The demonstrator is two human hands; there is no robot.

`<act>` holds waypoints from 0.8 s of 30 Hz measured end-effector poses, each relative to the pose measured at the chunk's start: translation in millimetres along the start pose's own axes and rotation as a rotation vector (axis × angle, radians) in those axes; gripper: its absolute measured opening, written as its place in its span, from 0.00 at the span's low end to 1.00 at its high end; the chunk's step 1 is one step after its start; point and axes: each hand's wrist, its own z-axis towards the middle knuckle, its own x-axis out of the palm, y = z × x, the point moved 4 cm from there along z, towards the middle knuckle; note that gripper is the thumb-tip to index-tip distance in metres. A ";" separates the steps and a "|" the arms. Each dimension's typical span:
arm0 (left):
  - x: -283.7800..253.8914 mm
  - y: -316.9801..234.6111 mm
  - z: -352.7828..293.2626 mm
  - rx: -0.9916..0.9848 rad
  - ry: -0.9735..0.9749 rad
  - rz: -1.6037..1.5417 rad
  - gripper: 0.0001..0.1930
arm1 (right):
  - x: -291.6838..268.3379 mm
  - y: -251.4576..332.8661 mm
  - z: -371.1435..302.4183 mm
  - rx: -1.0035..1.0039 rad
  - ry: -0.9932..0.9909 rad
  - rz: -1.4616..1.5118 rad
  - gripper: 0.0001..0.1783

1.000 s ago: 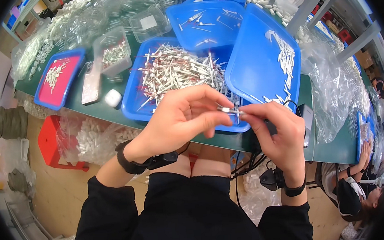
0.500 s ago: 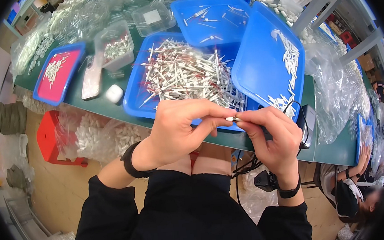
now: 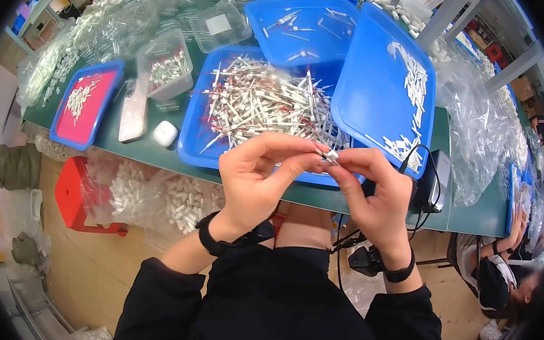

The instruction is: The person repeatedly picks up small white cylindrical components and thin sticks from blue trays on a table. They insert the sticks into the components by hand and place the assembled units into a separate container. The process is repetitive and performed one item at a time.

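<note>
Above the table's front edge, my left hand [image 3: 261, 178] and my right hand [image 3: 376, 184] meet fingertip to fingertip. Both are closed in a pinch on a small white piece [image 3: 331, 156] with a thin stem; its exact kind is too small to make out. Just beyond them is a blue bin [image 3: 188, 141] heaped with thin white stick-like pieces [image 3: 260, 100], some with red parts. A blue tray [image 3: 368, 92] leans over the bin's right side, a row of white sticks [image 3: 414, 82] along its right part.
Left on the green table are a red-lined blue tray [image 3: 93, 128], a phone [image 3: 133, 114], a white case [image 3: 165, 133] and a clear box [image 3: 179, 84]. A black device with a cable [image 3: 438, 182] stands right. A red stool [image 3: 72, 192] is below; a co-worker [image 3: 494, 274] sits at far right.
The white piece has turned between my fingertips and now shows more of its body. My right hand has shifted slightly left, and the whole view has moved a little.
</note>
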 end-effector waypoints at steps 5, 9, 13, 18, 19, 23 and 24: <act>-0.2 -6.4 -7.1 0.394 0.004 0.588 0.10 | 8.5 -8.1 1.4 0.012 -0.009 -0.009 0.06; -28.4 -10.9 13.9 0.222 -0.006 0.722 0.11 | 12.8 -23.8 24.6 0.040 0.031 -0.109 0.05; -123.5 -12.3 79.1 0.111 -0.110 1.291 0.12 | 18.6 -35.6 72.8 -0.083 0.024 -0.408 0.09; -240.0 27.7 129.6 -0.288 -0.063 1.594 0.12 | 0.7 -54.5 79.7 -0.139 0.007 -0.432 0.12; -251.2 40.7 126.9 -0.290 -0.001 1.619 0.12 | -18.3 -64.0 79.1 -0.079 -0.003 -0.386 0.12; -262.3 51.2 132.7 -0.429 0.108 1.658 0.12 | -107.5 -104.3 60.8 0.345 -0.036 -0.605 0.10; -265.6 56.3 137.4 -0.472 0.115 1.616 0.09 | -131.8 -128.2 50.5 0.377 -0.001 -0.707 0.13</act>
